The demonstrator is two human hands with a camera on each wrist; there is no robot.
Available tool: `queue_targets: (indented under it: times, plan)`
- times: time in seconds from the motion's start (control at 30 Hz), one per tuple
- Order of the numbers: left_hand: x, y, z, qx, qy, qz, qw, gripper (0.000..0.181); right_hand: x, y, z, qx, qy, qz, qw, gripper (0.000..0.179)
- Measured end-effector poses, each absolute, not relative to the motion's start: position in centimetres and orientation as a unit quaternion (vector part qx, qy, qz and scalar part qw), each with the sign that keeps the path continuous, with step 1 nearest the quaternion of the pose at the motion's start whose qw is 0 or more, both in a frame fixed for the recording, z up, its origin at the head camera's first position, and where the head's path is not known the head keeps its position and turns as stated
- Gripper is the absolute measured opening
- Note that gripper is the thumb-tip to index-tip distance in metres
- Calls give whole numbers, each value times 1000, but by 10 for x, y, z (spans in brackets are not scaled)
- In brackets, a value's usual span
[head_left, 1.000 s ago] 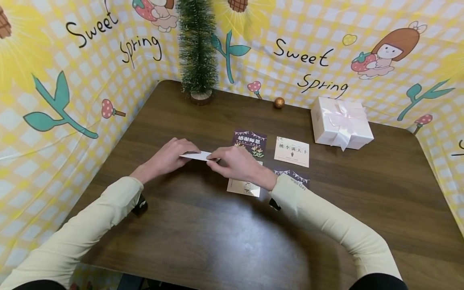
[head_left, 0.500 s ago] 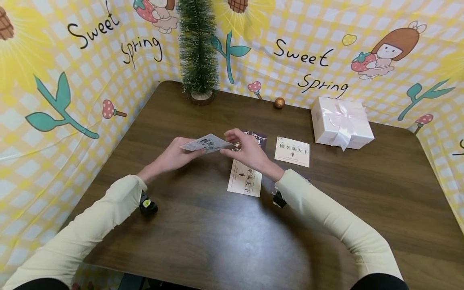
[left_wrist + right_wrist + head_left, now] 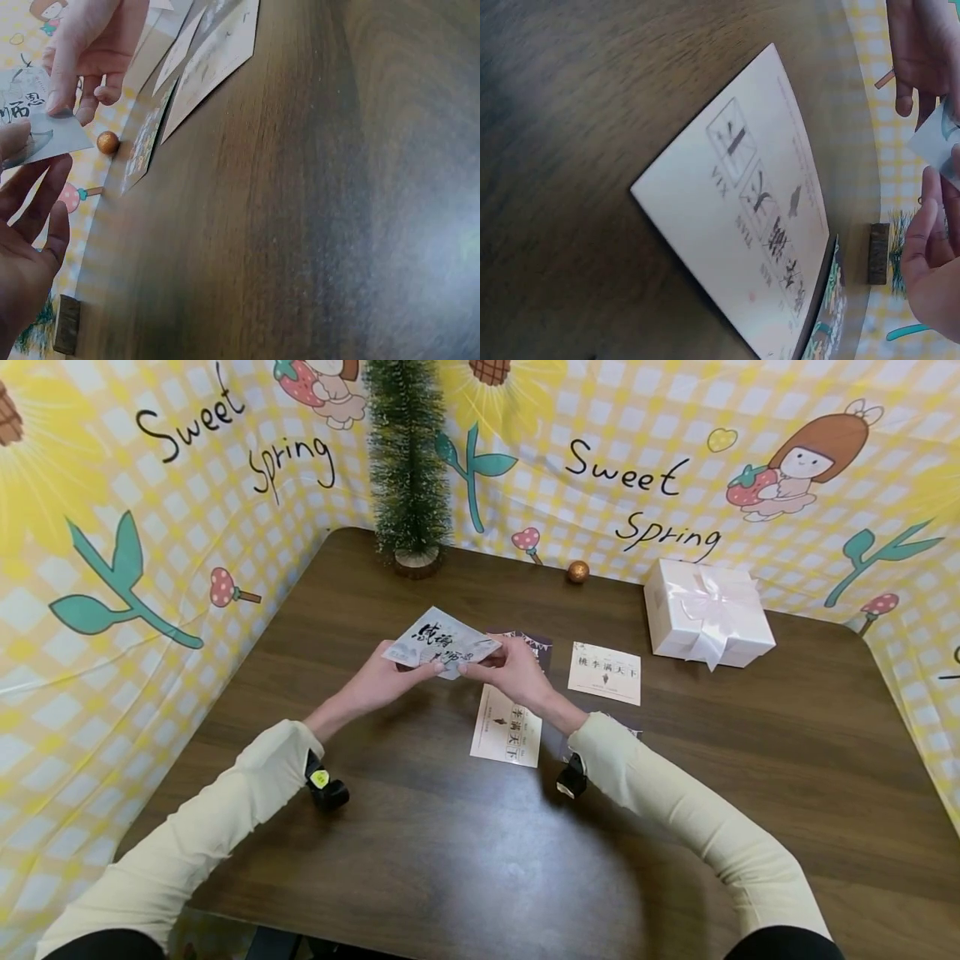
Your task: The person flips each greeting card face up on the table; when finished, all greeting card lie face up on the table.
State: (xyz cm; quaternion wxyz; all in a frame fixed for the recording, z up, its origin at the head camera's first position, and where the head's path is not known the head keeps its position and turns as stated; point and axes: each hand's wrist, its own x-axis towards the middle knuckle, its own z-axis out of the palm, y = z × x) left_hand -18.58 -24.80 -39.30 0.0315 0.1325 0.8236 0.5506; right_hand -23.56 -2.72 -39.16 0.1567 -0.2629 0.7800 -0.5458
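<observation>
Both hands hold up a pale grey-blue greeting card (image 3: 438, 639) with black brush-style characters, tilted above the table. My left hand (image 3: 382, 681) pinches its left side, thumb on the printed face. On the other side my right hand (image 3: 517, 672) grips the right corner, its thumb along the near edge. In the left wrist view the card (image 3: 52, 135) sits between the two thumbs and the fingers under it. Below the right hand lies a cream card (image 3: 507, 727); a dark purple card (image 3: 542, 649) behind that hand is partly hidden.
Another cream card (image 3: 604, 673) lies to the right, and a second dark card is mostly hidden by the right sleeve (image 3: 622, 756). Towards the back stand a tinsel tree (image 3: 411, 468), a small copper ball (image 3: 577, 572) and a white ribboned gift box (image 3: 707, 614).
The card has turned from nearly edge-on to show its printed face. My right hand let go of its edge, opened, and took hold again at the right corner.
</observation>
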Motion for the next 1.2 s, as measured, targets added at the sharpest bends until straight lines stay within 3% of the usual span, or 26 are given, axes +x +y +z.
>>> queue_targets:
  times: [0.2, 0.53, 0.97, 1.2]
  plan:
    - [-185, -252, -395, 98, 814, 571, 29, 32, -237, -26, -394, -264, 772, -557, 153, 24]
    - [-184, -271, -395, 101, 795, 598, 9, 27, -242, -23, -399, -270, 778, -547, 152, 30]
    - [-185, -280, -387, 94, 817, 567, -39, 19, -244, -21, -397, -271, 797, -515, 162, 23]
    - [-186, -285, -392, 51, 838, 544, -22, 22, -244, -30, -395, -245, 819, -499, 142, 17]
